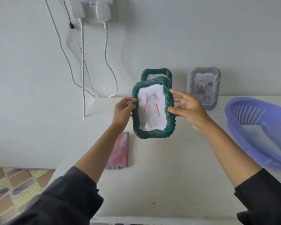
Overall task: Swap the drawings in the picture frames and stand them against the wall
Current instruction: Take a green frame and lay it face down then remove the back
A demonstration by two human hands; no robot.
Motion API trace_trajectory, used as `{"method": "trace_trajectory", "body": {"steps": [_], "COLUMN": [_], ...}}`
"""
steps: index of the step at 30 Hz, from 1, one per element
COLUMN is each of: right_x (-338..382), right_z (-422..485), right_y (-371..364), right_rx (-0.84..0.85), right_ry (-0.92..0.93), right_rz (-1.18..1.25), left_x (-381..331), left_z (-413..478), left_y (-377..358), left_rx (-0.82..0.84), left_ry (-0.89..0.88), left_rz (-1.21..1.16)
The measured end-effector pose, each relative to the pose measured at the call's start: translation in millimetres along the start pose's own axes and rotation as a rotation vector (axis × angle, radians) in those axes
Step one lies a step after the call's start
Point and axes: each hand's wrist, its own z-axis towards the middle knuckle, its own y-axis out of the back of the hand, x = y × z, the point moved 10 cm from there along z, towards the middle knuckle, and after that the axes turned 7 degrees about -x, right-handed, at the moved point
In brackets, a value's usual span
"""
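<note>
A dark green ribbed picture frame with a white drawing of red lines in it is held upright above the white table. My left hand pinches its left edge. My right hand grips its right edge between thumb and fingers. Behind it a second green frame leans on the wall, mostly hidden. To the right a pale grey frame with a red and grey drawing leans on the wall.
A purple plastic basket lies tilted at the table's right. A pink folded cloth lies at the table's left edge. White charger cables hang from wall plugs at the upper left. Patterned floor shows at lower left.
</note>
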Motion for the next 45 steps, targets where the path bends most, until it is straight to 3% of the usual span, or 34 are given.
{"method": "trace_trajectory", "body": {"steps": [5, 7, 10, 13, 16, 20, 25, 31, 39, 43, 45], "right_x": [19, 27, 30, 32, 37, 33, 20, -57, -93, -96, -95], "right_z": [-32, -41, -49, -56, -60, -64, -59, -83, -107, -108, -101], "right_y": [43, 51, 52, 40, 19, -6, 30, 30, 40, 39, 43], "right_rx": [-0.027, -0.043, -0.024, 0.017, 0.082, 0.218, 0.067, 0.28, 0.145, 0.143, 0.139], "right_ry": [-0.025, -0.036, -0.054, -0.025, 0.024, 0.029, 0.047, -0.078, -0.022, 0.011, -0.027], "right_rz": [-0.054, -0.113, -0.32, -0.525, -0.58, -0.599, -0.625, -0.784, -0.866, -0.872, -0.748], "left_x": [33, 36, 21, 3, -8, -4, 17, 50, 79, 74, 71], "left_z": [-53, -69, -86, -103, -115, -112, -106, -114, -120, -111, -100], "left_y": [-62, -74, -85, -106, -120, -107, -78, -75, -91, -89, -83], "left_rx": [0.175, 0.138, 0.016, 0.058, 0.098, 0.016, -0.059, -0.006, 0.118, 0.089, 0.05], "left_ry": [0.29, 0.336, 0.322, 0.316, 0.315, 0.303, 0.264, 0.21, 0.031, -0.004, 0.001], "left_rz": [0.008, 0.042, -0.042, -0.128, -0.17, -0.208, -0.019, 0.31, 0.755, 0.793, 0.755]}}
